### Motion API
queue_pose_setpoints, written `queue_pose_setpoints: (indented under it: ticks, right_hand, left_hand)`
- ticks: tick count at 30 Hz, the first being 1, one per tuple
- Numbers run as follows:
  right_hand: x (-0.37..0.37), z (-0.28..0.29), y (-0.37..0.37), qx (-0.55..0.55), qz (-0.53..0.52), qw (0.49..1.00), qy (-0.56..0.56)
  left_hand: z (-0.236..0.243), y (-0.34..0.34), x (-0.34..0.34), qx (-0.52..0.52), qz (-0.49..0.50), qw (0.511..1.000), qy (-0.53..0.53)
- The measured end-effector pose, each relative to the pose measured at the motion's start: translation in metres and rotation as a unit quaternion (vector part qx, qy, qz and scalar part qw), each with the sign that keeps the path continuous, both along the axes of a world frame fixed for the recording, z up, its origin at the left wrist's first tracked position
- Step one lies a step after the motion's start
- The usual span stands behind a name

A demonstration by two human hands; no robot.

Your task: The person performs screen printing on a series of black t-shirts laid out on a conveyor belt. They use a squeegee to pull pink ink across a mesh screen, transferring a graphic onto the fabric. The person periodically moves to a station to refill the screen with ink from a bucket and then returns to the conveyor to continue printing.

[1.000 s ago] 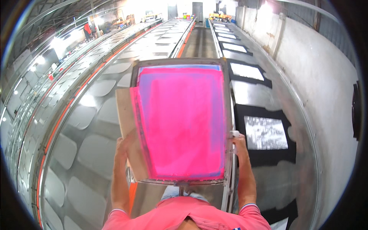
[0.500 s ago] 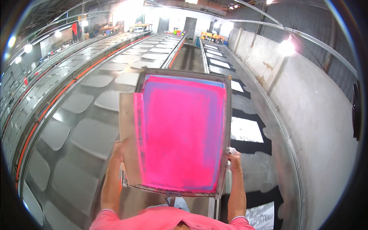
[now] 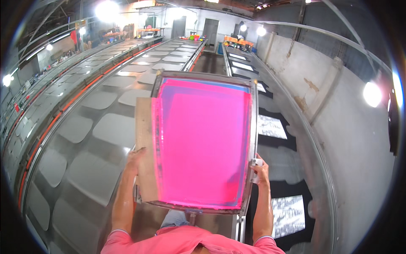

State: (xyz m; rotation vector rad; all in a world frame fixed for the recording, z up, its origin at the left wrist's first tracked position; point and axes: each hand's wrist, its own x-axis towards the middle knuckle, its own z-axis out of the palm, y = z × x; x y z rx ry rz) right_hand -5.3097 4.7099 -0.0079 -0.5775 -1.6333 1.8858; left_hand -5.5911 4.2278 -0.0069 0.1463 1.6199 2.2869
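Pink-coated, the screen (image 3: 203, 142) is held out over the aisle (image 3: 210, 63). Holding it well likely calls for even support at both sides, so the board (image 3: 146, 169) doesn't slide. The left hand (image 3: 135, 160) pinches the board's outer edge, fingertips hidden beneath; the right hand (image 3: 261, 170) closes on the screen's right edge, touching a white piece (image 3: 256, 162).

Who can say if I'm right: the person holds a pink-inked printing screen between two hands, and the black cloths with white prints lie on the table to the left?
Nearly: only the side is wrong. The head view shows the black cloths with white prints lying on the table to the right. The pink-inked printing screen is held between left hand and right hand.
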Motion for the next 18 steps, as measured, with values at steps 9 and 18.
queue_pose_setpoints:
  ticks: [9, 18]
  right_hand:
    - [-0.333, -0.021, 0.209, 0.004, -0.003, 0.999, -0.039]
    - [-0.540, -0.021, 0.438, 0.011, -0.071, 0.997, -0.007]
  left_hand:
    - [-0.010, 0.207, -0.318, -0.064, 0.051, 0.996, -0.025]
    - [-0.017, 0.487, -0.618, -0.035, -0.100, 0.994, 0.005]
